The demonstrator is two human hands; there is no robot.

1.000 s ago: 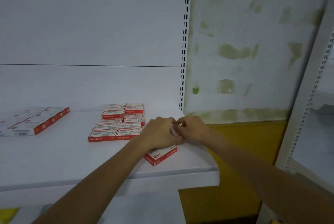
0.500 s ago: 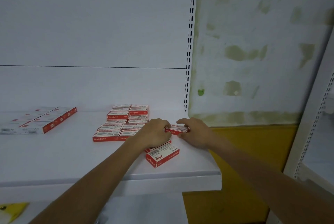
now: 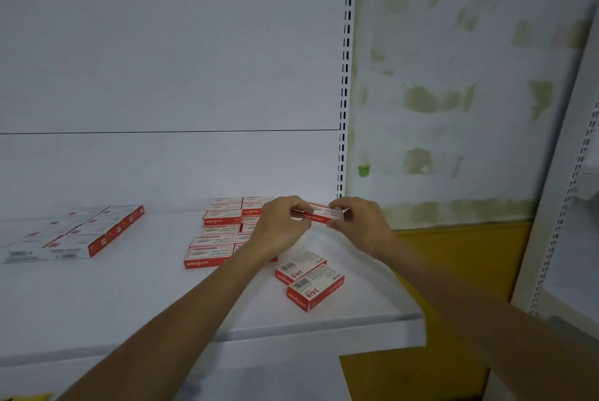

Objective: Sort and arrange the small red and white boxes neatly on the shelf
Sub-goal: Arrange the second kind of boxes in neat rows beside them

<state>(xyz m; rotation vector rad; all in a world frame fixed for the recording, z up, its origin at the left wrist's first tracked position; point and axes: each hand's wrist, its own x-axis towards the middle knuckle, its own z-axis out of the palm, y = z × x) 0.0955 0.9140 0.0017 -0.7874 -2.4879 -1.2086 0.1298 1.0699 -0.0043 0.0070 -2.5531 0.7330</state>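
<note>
Box (image 3: 319, 214), small, red and white: held just above the shelf (image 3: 129, 297) near its back right corner, one end pinched by the left hand (image 3: 282, 225), the other by the right hand (image 3: 359, 222), each grip narrow on it. Loose boxes (image 3: 309, 280), two, lie touching near the front edge. Tidy block of boxes (image 3: 220, 232) sits left of the hands, with a second block (image 3: 81, 235) well apart at far left.
</note>
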